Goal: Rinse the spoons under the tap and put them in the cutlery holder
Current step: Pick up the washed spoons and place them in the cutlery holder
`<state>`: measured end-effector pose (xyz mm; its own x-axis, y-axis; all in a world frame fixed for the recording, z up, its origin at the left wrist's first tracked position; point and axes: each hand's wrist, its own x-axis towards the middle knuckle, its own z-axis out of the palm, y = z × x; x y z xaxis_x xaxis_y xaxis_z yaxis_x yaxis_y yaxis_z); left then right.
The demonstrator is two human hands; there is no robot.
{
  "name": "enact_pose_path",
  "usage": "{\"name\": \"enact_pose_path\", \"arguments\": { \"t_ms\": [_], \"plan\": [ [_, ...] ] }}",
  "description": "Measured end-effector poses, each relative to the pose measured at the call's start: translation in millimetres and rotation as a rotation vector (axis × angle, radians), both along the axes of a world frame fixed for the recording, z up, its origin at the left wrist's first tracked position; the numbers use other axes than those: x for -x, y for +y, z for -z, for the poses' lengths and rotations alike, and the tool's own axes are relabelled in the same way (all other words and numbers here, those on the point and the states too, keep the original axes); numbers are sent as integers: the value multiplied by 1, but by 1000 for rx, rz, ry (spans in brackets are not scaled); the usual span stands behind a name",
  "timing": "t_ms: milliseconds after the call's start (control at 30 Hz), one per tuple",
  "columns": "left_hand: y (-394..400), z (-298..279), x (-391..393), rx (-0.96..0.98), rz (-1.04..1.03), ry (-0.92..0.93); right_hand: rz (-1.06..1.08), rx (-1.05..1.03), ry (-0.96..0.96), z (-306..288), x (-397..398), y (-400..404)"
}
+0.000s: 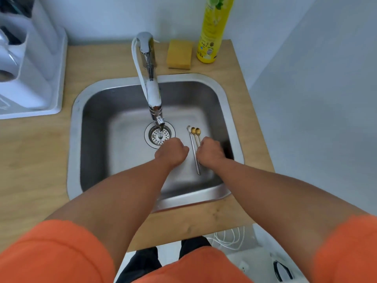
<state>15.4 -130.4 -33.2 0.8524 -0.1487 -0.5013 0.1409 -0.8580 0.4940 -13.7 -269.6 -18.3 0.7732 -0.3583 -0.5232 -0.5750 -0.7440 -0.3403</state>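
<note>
Three spoons lie side by side on the floor of the steel sink (228, 103), right of the drain. The long silver spoon (194, 154) lies free between my two hands. The handles of the two short gold spoons (196, 133) run under the fingers of my right hand (211, 153), which curls down onto them. My left hand (171, 153) hovers low beside the drain with its fingers curled under, and I see nothing in it. The tap (154, 94) ends above the drain, with no water visible. The white cutlery holder (22, 58) stands on the counter at far left.
A yellow sponge (179, 54) and a yellow dish soap bottle (214, 31) stand behind the sink on the wooden counter (51, 152). The drain strainer (160, 135) sits just beyond my left hand. White walls close in at the back and right.
</note>
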Motion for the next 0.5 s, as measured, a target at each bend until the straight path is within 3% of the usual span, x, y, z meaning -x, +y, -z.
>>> {"name": "enact_pose_path", "arguments": {
  "t_ms": [500],
  "plan": [
    [-39,21,-9,-137,-47,-4,6,-37,-7,9,-17,-4]
  ]
}}
